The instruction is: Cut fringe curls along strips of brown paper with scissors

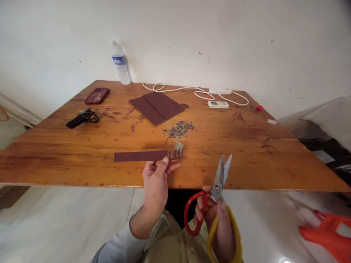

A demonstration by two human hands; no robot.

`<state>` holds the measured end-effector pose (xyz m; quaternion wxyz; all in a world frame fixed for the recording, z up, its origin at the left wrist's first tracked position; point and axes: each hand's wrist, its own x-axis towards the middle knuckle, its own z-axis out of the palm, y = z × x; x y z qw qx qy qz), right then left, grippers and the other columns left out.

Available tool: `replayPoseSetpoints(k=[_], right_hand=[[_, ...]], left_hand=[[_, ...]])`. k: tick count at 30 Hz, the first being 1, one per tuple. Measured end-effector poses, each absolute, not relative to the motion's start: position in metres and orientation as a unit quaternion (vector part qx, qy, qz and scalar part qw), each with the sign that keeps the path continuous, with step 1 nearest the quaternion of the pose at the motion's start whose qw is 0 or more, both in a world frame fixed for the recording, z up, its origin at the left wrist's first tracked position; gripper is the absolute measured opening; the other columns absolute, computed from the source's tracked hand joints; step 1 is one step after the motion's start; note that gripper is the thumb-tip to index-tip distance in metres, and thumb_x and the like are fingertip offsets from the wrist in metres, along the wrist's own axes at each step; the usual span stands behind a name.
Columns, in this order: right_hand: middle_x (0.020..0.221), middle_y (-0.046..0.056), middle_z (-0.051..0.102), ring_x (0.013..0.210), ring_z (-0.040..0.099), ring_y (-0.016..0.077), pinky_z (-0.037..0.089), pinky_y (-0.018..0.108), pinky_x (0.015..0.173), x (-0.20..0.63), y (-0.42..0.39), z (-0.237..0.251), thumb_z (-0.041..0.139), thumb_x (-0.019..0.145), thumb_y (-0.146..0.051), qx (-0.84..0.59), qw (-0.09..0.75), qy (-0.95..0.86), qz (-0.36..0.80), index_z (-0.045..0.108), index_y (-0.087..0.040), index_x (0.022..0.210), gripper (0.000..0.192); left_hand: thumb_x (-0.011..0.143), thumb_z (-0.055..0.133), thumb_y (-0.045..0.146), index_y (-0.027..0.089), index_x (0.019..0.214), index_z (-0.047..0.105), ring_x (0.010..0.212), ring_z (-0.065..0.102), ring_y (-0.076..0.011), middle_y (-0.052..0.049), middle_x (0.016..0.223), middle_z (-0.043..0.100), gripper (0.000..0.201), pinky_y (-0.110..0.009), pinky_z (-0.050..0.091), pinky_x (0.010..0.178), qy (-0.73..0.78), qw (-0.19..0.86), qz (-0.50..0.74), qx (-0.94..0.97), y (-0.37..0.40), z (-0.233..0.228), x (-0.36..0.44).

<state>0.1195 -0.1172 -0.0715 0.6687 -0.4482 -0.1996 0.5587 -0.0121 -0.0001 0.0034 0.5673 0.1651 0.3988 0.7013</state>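
Note:
Pinched between the thumb and fingers of my left hand (157, 182) is a long maroon strip (141, 156) that looks like sandpaper, held level just above the table's front. Its right end is cut into narrow, curling slivers with grey showing. My right hand (219, 215) grips scissors (217, 186) with one red and one yellow handle loop. The scissor blades point up, slightly parted, to the right of the strip and apart from it. Beyond the strip lies a pile of grey and maroon shreds (179, 129). Two overlapping maroon sheets (156, 107) rest behind the pile.
On the wooden table (246, 157) stand a plastic bottle (120, 64) by the wall, a phone in a dark red case (97, 96) and a black key holder (82, 118). At the back right lie a white power strip cable (178, 88) and a small remote (218, 105).

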Motion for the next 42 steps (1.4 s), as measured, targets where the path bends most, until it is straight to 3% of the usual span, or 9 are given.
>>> replayPoseSetpoints(k=[5, 11, 15, 19, 22, 28, 33, 37, 42], right_hand=[[0.076, -0.005, 0.062, 0.05, 0.053, 0.0101, 0.046, 0.019, 0.042, 0.114, -0.116, -0.064, 0.078, 0.097, -0.065, -0.461, 0.684, -0.155, 0.543, 0.071, -0.029, 0.12, 0.043], [0.072, -0.007, 0.065, 0.048, 0.057, 0.0135, 0.048, 0.024, 0.043, 0.116, -0.113, -0.057, 0.091, 0.084, -0.065, -0.494, 0.666, -0.141, 0.541, 0.067, -0.03, 0.126, 0.06], [0.077, -0.006, 0.067, 0.052, 0.061, 0.0149, 0.051, 0.026, 0.046, 0.12, -0.115, -0.055, 0.085, 0.094, -0.06, -0.495, 0.648, -0.192, 0.547, 0.063, -0.031, 0.135, 0.055], [0.079, -0.004, 0.067, 0.056, 0.064, 0.0158, 0.053, 0.026, 0.047, 0.121, -0.117, -0.052, 0.083, 0.095, -0.064, -0.516, 0.615, -0.237, 0.547, 0.066, -0.029, 0.124, 0.049], [0.069, -0.006, 0.063, 0.048, 0.056, 0.013, 0.05, 0.024, 0.043, 0.119, -0.117, -0.05, 0.082, 0.093, -0.068, -0.54, 0.601, -0.266, 0.526, 0.069, -0.026, 0.117, 0.049], [0.052, -0.008, 0.053, 0.038, 0.042, 0.0105, 0.036, 0.021, 0.037, 0.123, -0.127, -0.049, 0.076, 0.086, -0.088, -0.588, 0.459, -0.298, 0.596, 0.071, -0.021, 0.112, 0.072], [0.052, -0.011, 0.05, 0.04, 0.038, 0.0089, 0.031, 0.019, 0.039, 0.133, -0.138, -0.051, 0.076, 0.088, -0.086, -0.58, 0.372, -0.307, 0.656, 0.07, -0.02, 0.117, 0.072], [0.051, -0.008, 0.054, 0.039, 0.043, 0.0118, 0.037, 0.023, 0.04, 0.134, -0.136, -0.044, 0.07, 0.096, -0.083, -0.56, 0.416, -0.343, 0.629, 0.072, -0.022, 0.118, 0.064], [0.058, -0.006, 0.056, 0.044, 0.045, 0.0127, 0.038, 0.024, 0.043, 0.138, -0.132, -0.04, 0.07, 0.1, -0.075, -0.567, 0.501, -0.356, 0.549, 0.072, -0.022, 0.12, 0.056]], left_hand=[[0.068, 0.094, 0.033, 0.021, 0.081, 0.069, 0.052, 0.065, -0.0128, 0.009, 0.058, 0.059, 0.031, -0.023, 0.058, 0.051, 0.402, 0.585, 0.653, 0.264, 0.001, 0.013, -0.028], [0.069, 0.089, 0.034, 0.02, 0.077, 0.072, 0.049, 0.061, -0.0129, 0.004, 0.058, 0.067, 0.023, -0.024, 0.053, 0.051, 0.493, 0.579, 0.494, 0.421, 0.022, 0.003, -0.04], [0.072, 0.083, 0.035, 0.022, 0.067, 0.065, 0.053, 0.062, -0.0133, 0.004, 0.062, 0.065, 0.023, -0.025, 0.055, 0.054, 0.508, 0.525, 0.528, 0.433, 0.03, -0.01, -0.04], [0.076, 0.08, 0.035, 0.022, 0.067, 0.064, 0.053, 0.062, -0.0131, 0.005, 0.06, 0.063, 0.022, -0.025, 0.053, 0.056, 0.515, 0.476, 0.562, 0.439, 0.033, -0.014, -0.042], [0.076, 0.081, 0.036, 0.022, 0.067, 0.064, 0.053, 0.06, -0.0132, 0.005, 0.06, 0.062, 0.023, -0.025, 0.052, 0.056, 0.509, 0.461, 0.582, 0.436, 0.036, -0.013, -0.043], [0.08, 0.082, 0.039, 0.021, 0.081, 0.076, 0.061, 0.064, -0.016, 0.002, 0.07, 0.071, 0.019, -0.029, 0.058, 0.06, 0.475, 0.439, 0.625, 0.438, 0.04, -0.011, -0.039], [0.082, 0.083, 0.041, 0.022, 0.087, 0.08, 0.074, 0.071, -0.0187, -0.001, 0.083, 0.08, 0.02, -0.033, 0.065, 0.075, 0.462, 0.429, 0.645, 0.431, 0.036, -0.006, -0.034], [0.085, 0.082, 0.035, 0.023, 0.087, 0.078, 0.072, 0.072, -0.0169, 0.002, 0.077, 0.078, 0.013, -0.03, 0.064, 0.076, 0.474, 0.436, 0.637, 0.424, 0.028, 0.007, -0.035], [0.081, 0.085, 0.032, 0.021, 0.082, 0.073, 0.05, 0.064, -0.0123, 0.003, 0.062, 0.071, 0.017, -0.023, 0.054, 0.055, 0.466, 0.496, 0.592, 0.431, 0.024, 0.021, -0.038]])
